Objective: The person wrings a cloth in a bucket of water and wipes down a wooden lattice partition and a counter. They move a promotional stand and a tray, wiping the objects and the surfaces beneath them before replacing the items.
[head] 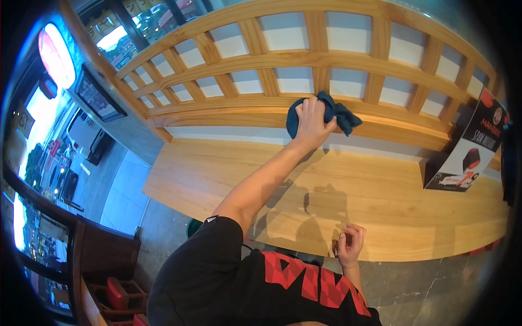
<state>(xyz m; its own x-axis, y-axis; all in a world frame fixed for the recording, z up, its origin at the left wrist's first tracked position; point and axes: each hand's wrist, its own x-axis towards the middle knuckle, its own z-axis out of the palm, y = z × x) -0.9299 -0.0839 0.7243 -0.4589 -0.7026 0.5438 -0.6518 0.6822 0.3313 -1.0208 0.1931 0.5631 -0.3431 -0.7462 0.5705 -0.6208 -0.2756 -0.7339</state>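
My left hand (312, 124) presses a dark blue-green cloth (347, 119) against the lower ledge of a wooden lattice partition (322, 60); the cloth bunches out on both sides of the fingers. That arm reaches across a light wooden table (228, 171). Near the table's front edge, my right hand (351, 245) hovers with its fingers loosely curled and the thumb apart; no held object can be made out in it. Shadows of my head and arm fall on the tabletop.
A folded advertising stand (467, 150) is upright on the table's right end. Part of a green container (193, 227) shows below the table's left front edge. Red-padded wooden chairs (118, 293) are at lower left. Windows and a street lie beyond on the left.
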